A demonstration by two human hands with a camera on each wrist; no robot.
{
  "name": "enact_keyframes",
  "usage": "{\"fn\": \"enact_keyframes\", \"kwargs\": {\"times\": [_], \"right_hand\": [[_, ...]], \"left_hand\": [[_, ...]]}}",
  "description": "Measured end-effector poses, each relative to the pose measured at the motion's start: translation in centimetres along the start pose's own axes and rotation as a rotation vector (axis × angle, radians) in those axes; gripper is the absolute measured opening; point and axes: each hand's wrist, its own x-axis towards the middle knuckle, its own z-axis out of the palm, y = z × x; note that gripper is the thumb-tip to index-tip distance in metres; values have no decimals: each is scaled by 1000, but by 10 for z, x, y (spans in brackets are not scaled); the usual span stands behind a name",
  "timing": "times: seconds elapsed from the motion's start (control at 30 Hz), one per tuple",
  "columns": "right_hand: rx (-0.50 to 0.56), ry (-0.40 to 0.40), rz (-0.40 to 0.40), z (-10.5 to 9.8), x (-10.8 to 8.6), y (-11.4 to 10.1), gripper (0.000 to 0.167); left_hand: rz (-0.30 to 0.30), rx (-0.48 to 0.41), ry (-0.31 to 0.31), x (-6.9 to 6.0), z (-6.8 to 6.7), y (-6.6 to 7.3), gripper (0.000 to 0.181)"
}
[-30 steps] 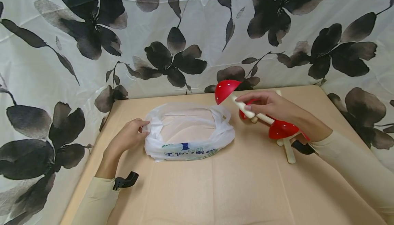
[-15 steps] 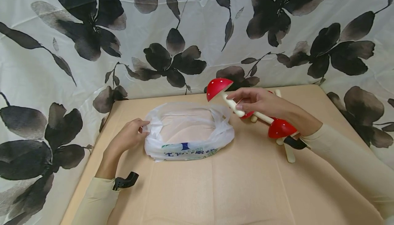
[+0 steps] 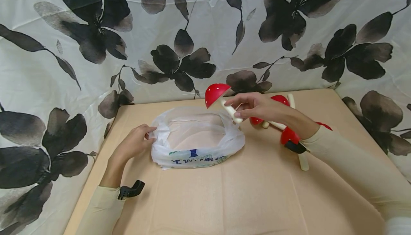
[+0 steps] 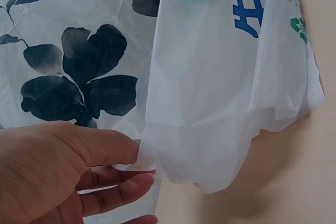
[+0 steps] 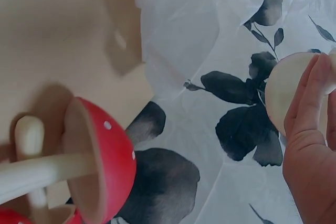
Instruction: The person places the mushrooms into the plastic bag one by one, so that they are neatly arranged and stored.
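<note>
My left hand (image 3: 138, 140) pinches the left edge of a white plastic bag (image 3: 236, 144), which stands with its mouth spread wide; the left wrist view shows thumb and fingers on the film of the bag (image 4: 205, 87). In my right hand (image 3: 260, 107) is a toy mushroom (image 3: 216, 94) with a red, white-dotted cap and cream stem, gripped by the stem. It is tilted, cap up and to the left, above the bag's right rim. In the right wrist view the pale underside of the held mushroom (image 5: 286, 85) shows beyond my fingers.
Several more toy mushrooms (image 3: 289, 135) lie in a heap at the right, partly hidden under my right forearm. One mushroom (image 5: 113, 156) shows large in the right wrist view. A floral cloth (image 3: 192, 13) hangs behind the tan table (image 3: 192, 203).
My right hand has carried the mushroom left, from above the heap to the right rim of the bag. The left hand and the bag have stayed in place.
</note>
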Motion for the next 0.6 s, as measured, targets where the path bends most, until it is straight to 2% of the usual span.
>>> {"fn": "enact_keyframes", "kwargs": {"times": [0.17,0.4,0.6], "right_hand": [[25,-24,-7,7,11,-2,48],[25,-61,-62,18,26,-5,48],[47,-126,-85,26,41,-10,45]], "left_hand": [[6,4,0,-1,1,-1,41],[10,9,4,-3,1,0,41],[14,9,5,-6,2,1,41]]}}
